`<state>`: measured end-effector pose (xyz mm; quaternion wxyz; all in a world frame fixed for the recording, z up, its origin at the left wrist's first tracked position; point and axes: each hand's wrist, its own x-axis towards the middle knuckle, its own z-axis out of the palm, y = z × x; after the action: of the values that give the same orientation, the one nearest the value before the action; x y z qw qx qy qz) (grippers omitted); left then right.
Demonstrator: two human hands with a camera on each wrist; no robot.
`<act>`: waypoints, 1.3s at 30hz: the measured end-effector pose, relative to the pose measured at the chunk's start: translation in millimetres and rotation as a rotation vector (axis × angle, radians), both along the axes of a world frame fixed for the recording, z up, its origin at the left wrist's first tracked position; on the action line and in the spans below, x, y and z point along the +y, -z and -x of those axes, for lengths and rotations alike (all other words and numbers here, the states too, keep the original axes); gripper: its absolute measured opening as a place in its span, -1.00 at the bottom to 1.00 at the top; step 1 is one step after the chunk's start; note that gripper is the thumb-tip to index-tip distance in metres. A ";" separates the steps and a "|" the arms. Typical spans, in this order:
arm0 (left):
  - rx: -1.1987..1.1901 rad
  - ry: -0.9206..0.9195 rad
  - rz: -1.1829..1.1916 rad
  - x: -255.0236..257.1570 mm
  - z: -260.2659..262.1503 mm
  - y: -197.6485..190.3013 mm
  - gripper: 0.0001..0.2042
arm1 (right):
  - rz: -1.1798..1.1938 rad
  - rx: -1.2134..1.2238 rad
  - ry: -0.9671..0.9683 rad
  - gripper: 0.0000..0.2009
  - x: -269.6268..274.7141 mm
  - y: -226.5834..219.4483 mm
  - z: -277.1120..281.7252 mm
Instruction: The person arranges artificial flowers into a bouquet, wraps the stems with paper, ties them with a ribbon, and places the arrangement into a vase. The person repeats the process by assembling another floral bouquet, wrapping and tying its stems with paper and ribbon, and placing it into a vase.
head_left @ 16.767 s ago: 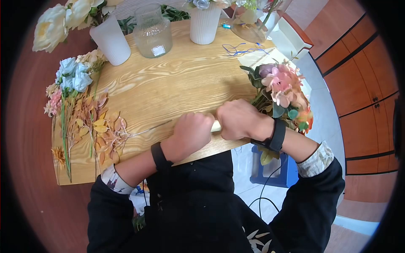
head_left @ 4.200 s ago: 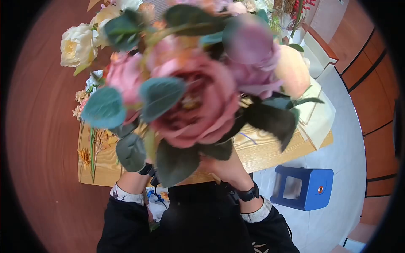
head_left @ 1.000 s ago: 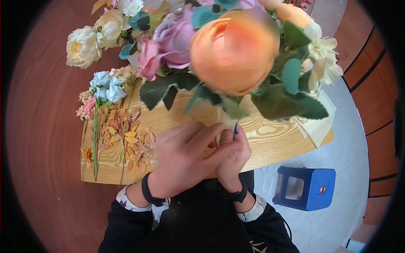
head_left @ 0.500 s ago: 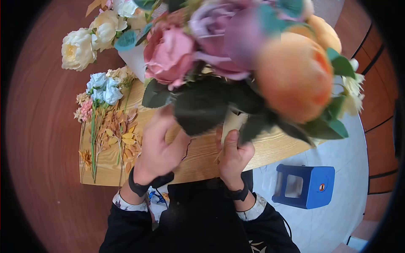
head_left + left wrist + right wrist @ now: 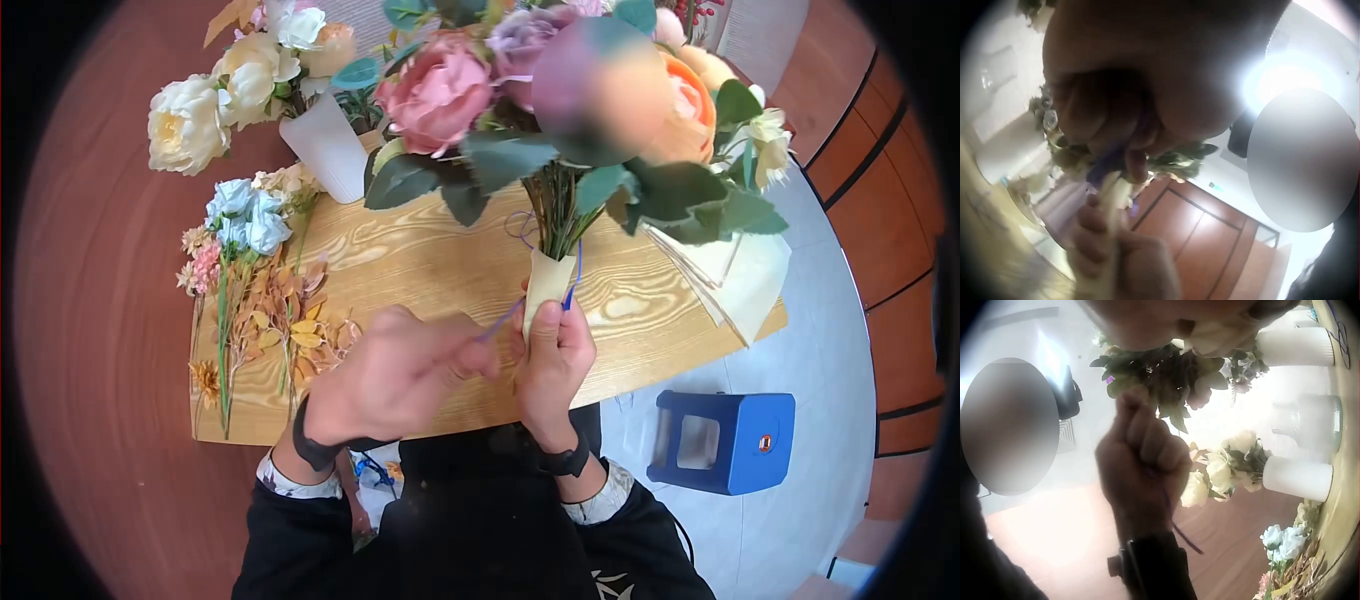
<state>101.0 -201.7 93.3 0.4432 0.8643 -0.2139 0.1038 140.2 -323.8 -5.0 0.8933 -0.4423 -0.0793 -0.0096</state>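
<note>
Upright in my right hand [image 5: 556, 375] is a bouquet of artificial flowers, with a pink rose [image 5: 437, 92] and an orange bloom [image 5: 690, 108] over dark leaves. The fingers wrap around the cream paper [image 5: 549, 278] covering its stems, thumb lying along the front. To the left, my left hand [image 5: 395, 368] pinches a thin blue ribbon [image 5: 502, 319], stretched from its fingertips to the paper. More of this ribbon loops up beside the bare stems [image 5: 555, 205]. In the right wrist view, a loose ribbon tail [image 5: 1186, 536] hangs below the left hand [image 5: 1144, 456].
Loose flower stems with blue roses [image 5: 248, 215] and brown leaves [image 5: 285, 300] lie at the table's left. A white vase [image 5: 330, 150] of cream flowers stands behind them. Folded cream paper sheets [image 5: 750, 280] overhang the right edge. A blue stool [image 5: 722, 443] is on the floor.
Earlier both hands gripped the stems, with the bouquet lying sideways; later it stands upright. In the last half second my left hand came down from behind the leaves, drawing the ribbon leftward.
</note>
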 end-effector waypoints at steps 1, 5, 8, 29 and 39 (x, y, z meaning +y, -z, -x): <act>-0.109 0.079 -0.225 -0.8 -1.6 -2.2 -0.90 | -0.003 -0.004 -0.006 -0.65 0.1 -1.6 1.6; -0.244 0.100 -0.555 -32.3 0.2 -2.2 -0.79 | 0.054 0.068 -0.004 -0.72 6.8 3.9 7.9; -0.373 0.003 -0.772 -52.2 -9.2 -5.1 -0.78 | 0.070 0.099 0.022 -0.73 14.3 6.7 13.0; -0.244 0.320 -0.064 -39.8 18.9 7.8 -0.88 | -0.073 0.359 -0.031 -0.72 1.9 9.0 22.6; 0.348 0.011 0.576 82.8 16.9 40.4 -0.80 | -0.211 0.019 -0.509 -0.74 -17.4 -27.1 30.3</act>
<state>84.1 -118.9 52.9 0.6996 0.7073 -0.1014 0.0085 109.9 -341.1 22.1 0.9089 -0.3125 -0.1780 0.2114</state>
